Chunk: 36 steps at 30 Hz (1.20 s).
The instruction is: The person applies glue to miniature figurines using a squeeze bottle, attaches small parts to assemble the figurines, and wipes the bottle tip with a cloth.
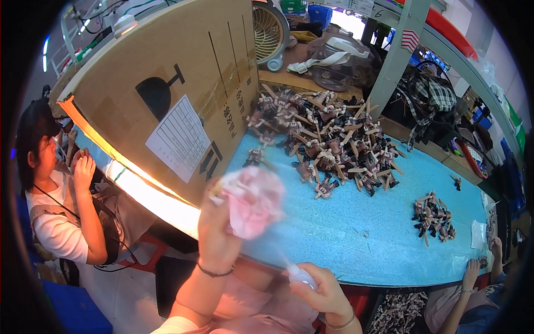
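Note:
My left hand [214, 232] is raised over the near edge of the table, closed around a crumpled pink-and-white cloth [251, 201]; motion blurs the cloth. Lower and to the right, my right hand [327, 294] grips a small whitish squeeze bottle [302, 276], its thin nozzle tilted up and to the left. A gap separates bottle and cloth. Beyond both hands, a large heap of small brown, cream and black figures [328, 139] with flat tan strips among them covers the far part of the blue tabletop [334, 234].
A tall cardboard box [128, 106] walls off the left side. A smaller pile of figures [433, 217] lies at right, near a metal post [403, 55]. A fan [270, 33] stands behind. One person [61, 211] sits at left; another person's hand [471, 273] is at far right.

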Motion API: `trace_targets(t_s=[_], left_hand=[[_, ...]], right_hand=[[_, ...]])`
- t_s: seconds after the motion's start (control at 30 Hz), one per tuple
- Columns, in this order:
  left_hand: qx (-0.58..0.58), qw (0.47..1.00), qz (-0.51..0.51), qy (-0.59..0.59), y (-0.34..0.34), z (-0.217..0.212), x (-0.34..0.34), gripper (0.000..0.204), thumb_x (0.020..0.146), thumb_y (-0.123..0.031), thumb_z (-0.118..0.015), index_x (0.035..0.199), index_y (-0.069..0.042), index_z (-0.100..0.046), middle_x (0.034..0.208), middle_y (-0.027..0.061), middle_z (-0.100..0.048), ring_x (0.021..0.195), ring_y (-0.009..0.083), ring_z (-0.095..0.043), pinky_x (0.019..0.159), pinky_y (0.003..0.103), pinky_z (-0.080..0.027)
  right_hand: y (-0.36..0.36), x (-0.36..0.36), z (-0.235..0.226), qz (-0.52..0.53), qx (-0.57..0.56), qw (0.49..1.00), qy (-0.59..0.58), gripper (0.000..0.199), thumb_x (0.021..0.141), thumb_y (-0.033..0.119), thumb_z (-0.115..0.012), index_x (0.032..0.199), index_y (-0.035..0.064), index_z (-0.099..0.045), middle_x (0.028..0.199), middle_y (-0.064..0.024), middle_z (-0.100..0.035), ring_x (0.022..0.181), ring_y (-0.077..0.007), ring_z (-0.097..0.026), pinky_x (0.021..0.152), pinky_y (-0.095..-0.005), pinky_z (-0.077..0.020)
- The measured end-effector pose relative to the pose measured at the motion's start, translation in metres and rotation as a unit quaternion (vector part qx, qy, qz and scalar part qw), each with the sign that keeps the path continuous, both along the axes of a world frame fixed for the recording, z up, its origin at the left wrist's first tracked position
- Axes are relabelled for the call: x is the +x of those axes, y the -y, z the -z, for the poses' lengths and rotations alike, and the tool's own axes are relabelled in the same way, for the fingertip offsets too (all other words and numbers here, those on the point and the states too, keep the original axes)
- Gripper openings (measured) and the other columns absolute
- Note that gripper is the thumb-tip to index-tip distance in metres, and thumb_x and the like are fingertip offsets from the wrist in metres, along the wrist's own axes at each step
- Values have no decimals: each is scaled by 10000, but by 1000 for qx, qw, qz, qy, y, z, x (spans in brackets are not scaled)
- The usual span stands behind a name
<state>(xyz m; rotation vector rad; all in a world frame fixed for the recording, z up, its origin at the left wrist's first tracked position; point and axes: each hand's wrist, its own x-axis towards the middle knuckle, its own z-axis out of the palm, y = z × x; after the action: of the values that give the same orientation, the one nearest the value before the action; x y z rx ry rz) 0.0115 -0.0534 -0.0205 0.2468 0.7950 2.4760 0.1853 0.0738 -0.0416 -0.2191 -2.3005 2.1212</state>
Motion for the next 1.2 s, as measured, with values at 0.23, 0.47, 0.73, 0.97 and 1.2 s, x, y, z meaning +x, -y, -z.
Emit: trace_targets(t_s=[0.23, 0.47, 0.73, 0.97, 1.2], left_hand=[[-68, 996, -6, -55, -1, 13, 14, 416, 837, -4, -548, 1206, -25, -356, 1153, 127, -516, 1047, 213, -549, 884, 348, -476], [-131, 984, 121, -22, -3, 22, 33, 453, 804, -6, -593, 1191, -31, -359, 1124, 136, -537, 1001, 212, -586, 838, 327, -511], [-128, 989, 27, -70, -11, 15, 37, 471, 792, 43, -581, 1205, -44, -372, 1095, 98, -525, 986, 199, -564, 854, 323, -484], [-80, 982, -112, -126, -11, 5, 0, 459, 789, -16, -608, 1186, -35, -378, 1105, 94, -505, 990, 177, -542, 848, 298, -476], [-118, 983, 85, -112, -31, 8, 42, 457, 756, -5, -640, 1158, -16, -425, 1056, 83, -549, 968, 162, -554, 850, 294, -466]], right_hand=[[3, 3, 1, 48, 22, 998, -34, 281, 833, 168, -632, 1055, 7, -566, 796, -90, -626, 693, -157, -597, 617, -272, -455], [5, -1, 0, 70, 32, 996, -46, 307, 831, 169, -630, 1074, 0, -550, 808, -114, -627, 708, -184, -611, 628, -289, -464], [5, -3, 5, 102, 141, 980, -97, 334, 817, 188, -649, 1068, -8, -546, 903, -191, -623, 778, -338, -626, 659, -356, -487], [-45, 12, 6, 226, 302, 920, -106, 320, 779, 184, -665, 1032, 10, -573, 926, -162, -591, 868, -316, -571, 697, -366, -444], [-119, -11, 15, 316, 451, 832, -69, 367, 733, 170, -698, 1043, 31, -559, 942, -140, -572, 881, -310, -545, 780, -401, -407]])
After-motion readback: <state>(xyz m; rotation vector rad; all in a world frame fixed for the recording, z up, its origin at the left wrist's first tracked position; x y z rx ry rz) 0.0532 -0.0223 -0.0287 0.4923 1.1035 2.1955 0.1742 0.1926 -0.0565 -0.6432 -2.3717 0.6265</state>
